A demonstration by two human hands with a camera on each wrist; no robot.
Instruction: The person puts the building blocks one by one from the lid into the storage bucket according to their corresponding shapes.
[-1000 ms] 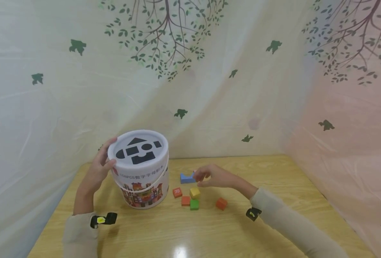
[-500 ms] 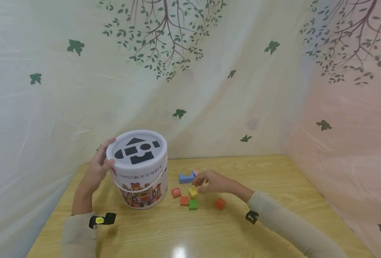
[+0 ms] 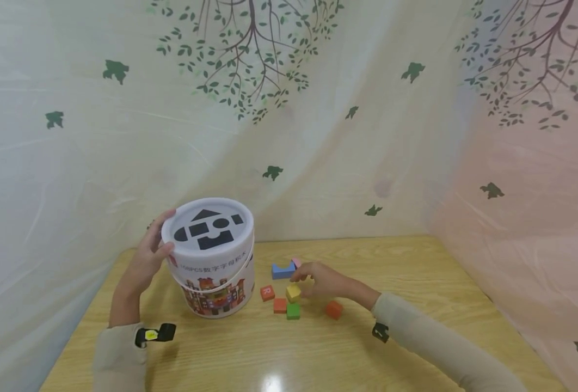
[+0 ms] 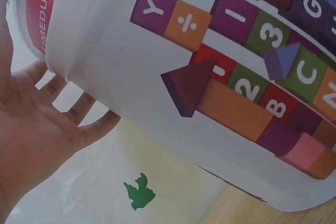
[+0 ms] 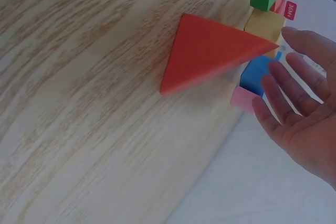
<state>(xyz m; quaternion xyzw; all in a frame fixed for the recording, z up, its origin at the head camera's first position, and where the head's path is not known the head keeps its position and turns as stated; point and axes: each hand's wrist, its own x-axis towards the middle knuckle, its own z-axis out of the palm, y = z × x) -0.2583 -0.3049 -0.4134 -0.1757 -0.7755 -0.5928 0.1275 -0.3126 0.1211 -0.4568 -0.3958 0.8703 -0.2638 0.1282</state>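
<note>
Left hand [image 3: 144, 258] grips the rim of a white toy-block bucket [image 3: 210, 268] at left of center in the head view, thumb and fingers spread around its edge. Right hand [image 3: 324, 280], fingers loosely bent and holding nothing, reaches over a yellow block [image 3: 293, 294] near the frame's center; whether they touch cannot be told. Just below sit a green block [image 3: 293, 311] and a plain red block [image 3: 280, 306], with a red block marked R [image 3: 267, 293] to their upper left. Blue block [image 3: 282, 270] and pink block [image 3: 296, 262] lie above, and a red triangle [image 3: 334, 310] to the lower right, on a wooden surface [image 3: 220, 354]. Behind hangs a leaf-print cloth [image 3: 210, 152].
</note>
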